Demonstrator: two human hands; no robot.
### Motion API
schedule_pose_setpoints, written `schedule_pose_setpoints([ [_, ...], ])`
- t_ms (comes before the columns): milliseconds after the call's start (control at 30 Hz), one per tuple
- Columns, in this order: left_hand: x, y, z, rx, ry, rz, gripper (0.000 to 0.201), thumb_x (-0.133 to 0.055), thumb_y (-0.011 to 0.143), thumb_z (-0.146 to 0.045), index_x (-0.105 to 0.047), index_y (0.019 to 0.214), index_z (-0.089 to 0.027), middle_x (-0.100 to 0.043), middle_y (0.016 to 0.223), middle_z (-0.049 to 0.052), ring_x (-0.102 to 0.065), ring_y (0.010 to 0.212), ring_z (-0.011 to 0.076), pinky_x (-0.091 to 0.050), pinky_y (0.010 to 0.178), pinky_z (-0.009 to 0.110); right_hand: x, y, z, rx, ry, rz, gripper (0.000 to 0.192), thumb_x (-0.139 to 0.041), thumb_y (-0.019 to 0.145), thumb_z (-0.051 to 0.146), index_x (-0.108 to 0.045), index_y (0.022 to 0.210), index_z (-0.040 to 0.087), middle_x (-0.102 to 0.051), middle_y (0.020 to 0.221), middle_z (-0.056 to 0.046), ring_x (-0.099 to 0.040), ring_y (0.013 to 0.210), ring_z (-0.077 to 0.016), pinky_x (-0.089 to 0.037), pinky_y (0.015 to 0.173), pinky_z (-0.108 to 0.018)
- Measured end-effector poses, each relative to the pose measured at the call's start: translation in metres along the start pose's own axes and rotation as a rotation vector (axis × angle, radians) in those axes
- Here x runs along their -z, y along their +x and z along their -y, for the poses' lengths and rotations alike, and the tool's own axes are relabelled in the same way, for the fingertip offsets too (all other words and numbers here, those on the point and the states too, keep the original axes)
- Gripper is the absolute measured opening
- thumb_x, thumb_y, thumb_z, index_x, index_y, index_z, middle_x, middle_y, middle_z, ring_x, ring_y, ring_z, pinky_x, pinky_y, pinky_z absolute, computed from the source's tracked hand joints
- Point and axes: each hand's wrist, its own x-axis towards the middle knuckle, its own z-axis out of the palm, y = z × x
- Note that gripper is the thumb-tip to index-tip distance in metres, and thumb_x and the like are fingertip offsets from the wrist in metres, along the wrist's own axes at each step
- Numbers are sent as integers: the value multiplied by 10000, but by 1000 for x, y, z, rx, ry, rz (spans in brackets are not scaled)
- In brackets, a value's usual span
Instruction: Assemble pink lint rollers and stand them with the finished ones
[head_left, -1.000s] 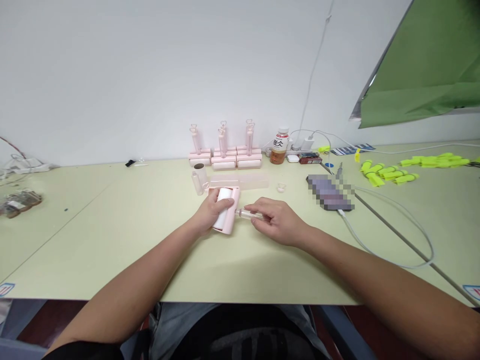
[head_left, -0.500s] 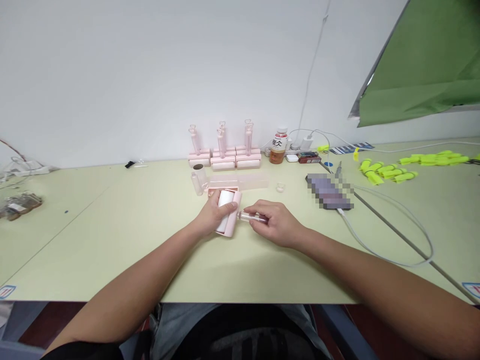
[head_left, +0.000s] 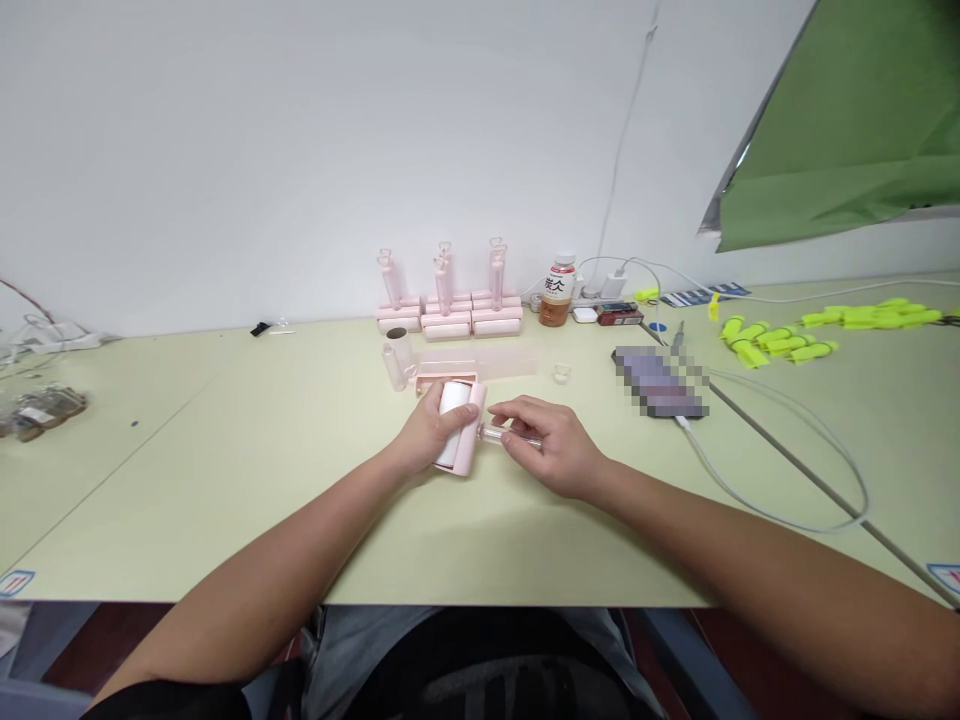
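My left hand (head_left: 425,432) is closed around a pink lint roller head (head_left: 474,440) with a white sticky roll (head_left: 454,405) inside, its thumb lying across the roll. A clear, slim handle (head_left: 493,434) sticks out from the right side of the head. My right hand (head_left: 553,445) is around that handle, thumb and lower fingers on it and the index finger raised off it. The handle's far end is partly hidden by my fingers. Just behind my left hand lie an open pink case (head_left: 427,382) and a clear tube (head_left: 393,367).
Several pink lint rollers with upright handles (head_left: 442,290) line the wall. A cardboard-cored roll (head_left: 399,345), translucent covers (head_left: 506,362) and a small clear cap (head_left: 561,373) lie nearer. To the right are a bottle (head_left: 556,290), a phone (head_left: 656,383) with cable and yellow-green strips (head_left: 787,342).
The fingers of my right hand have loosened and shifted on the handle, with the index finger lifting. The lint roller head has moved very slightly right.
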Motion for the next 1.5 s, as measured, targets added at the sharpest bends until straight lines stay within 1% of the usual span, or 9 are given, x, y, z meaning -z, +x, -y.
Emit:
schedule_pose_setpoints([
  [367,-2,1,-2,-23,-33,-20,483,-728,710,-423,-497,1069,-196,-606,886,12,-591,736,172,-488,668,299,1,3,-9,-33,111,5,259,-591,850,290,-674,1073,187,-697,947,-76,-636,737,-169,-525,687,-304],
  [467,-2,2,-7,-6,-61,-96,475,-732,710,-395,-495,1072,-198,-620,857,16,-608,685,171,-497,623,298,13,14,-30,-98,136,-120,274,-543,891,363,-690,1031,180,-704,980,-94,-668,892,-217,-535,791,-353],
  [567,0,3,-11,31,-105,-145,453,-727,710,-362,-490,1062,-203,-634,831,16,-622,657,174,-504,596,298,36,26,-58,-167,-154,-249,248,-560,860,316,-721,992,181,-687,1124,-123,-619,1097,-271,-465,969,-425],
  [733,8,6,-11,34,-123,-203,440,-732,708,-374,-498,1042,-208,-636,839,16,-623,679,170,-500,585,280,61,32,-89,-535,-493,-18,384,-536,828,209,-695,1174,161,-606,1336,-141,-549,1229,-308,-398,1050,-437],
  [833,12,8,-8,23,-119,-238,444,-732,708,-382,-509,1051,-211,-626,847,10,-607,682,159,-488,577,265,60,31,-92,-578,-477,115,325,-570,783,170,-732,1065,149,-700,1170,-136,-628,1089,-292,-448,972,-383],
  [967,14,10,-6,24,-135,-266,450,-724,715,-384,-509,1072,-214,-618,852,8,-602,695,161,-481,579,263,55,30,-86,-555,-443,135,185,-596,761,160,-720,897,161,-730,989,-110,-653,953,-263,-479,864,-356],
  [1067,15,12,-7,24,-146,-305,437,-723,712,-373,-509,1054,-207,-608,853,7,-591,691,153,-471,577,256,53,30,-78,-603,-195,100,123,-612,790,234,-666,880,171,-692,772,-59,-650,735,-201,-520,713,-330],
  [1233,15,12,-9,37,-160,-320,426,-724,704,-369,-514,1036,-206,-609,841,4,-585,675,149,-480,601,268,47,28,-52,-651,723,13,268,-781,669,291,-609,835,172,-605,655,10,-581,557,-123,-542,553,-286],
  [1500,13,9,-10,52,-199,-261,457,-743,677,-386,-523,1039,-212,-623,805,-1,-603,661,162,-492,623,288,37,25,-31,-613,844,8,311,-819,641,274,-614,850,170,-612,611,28,-580,515,-110,-511,441,-223],
])
